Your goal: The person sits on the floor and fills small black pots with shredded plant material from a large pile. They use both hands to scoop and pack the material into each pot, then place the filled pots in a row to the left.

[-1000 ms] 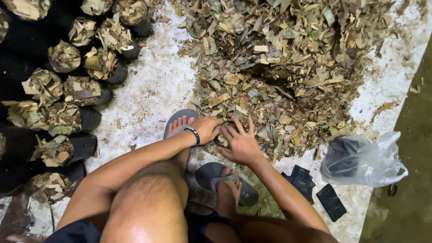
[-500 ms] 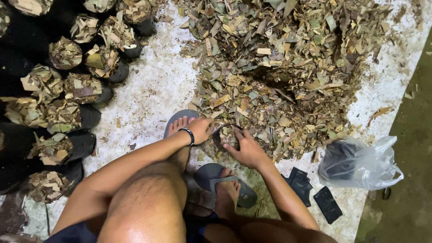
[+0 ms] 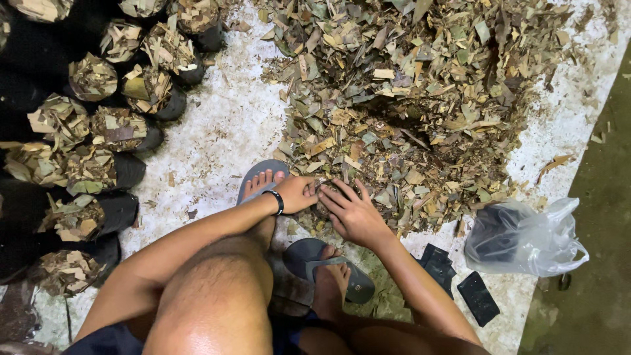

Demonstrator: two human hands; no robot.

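Both hands, right hand (image 3: 355,213) spread, left hand (image 3: 299,194) curled, on leaf pile (image 3: 407,98)

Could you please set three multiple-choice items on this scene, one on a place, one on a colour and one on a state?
1. Where do the filled black bags stand?
A. Along the picture's left side
B. On the pile
C. Beside the plastic bag

2. What colour is the band on the left wrist?
A. Red
B. White
C. Black

3. How is the right hand?
A. Clenched in a fist in the air
B. Open, fingers spread on the dry leaf pile
C. Holding a sandal

Answers: 1 A, they line the left edge of the view; 2 C, a dark band circles the wrist behind the left hand; 3 B, its fingers lie flat at the pile's near edge.
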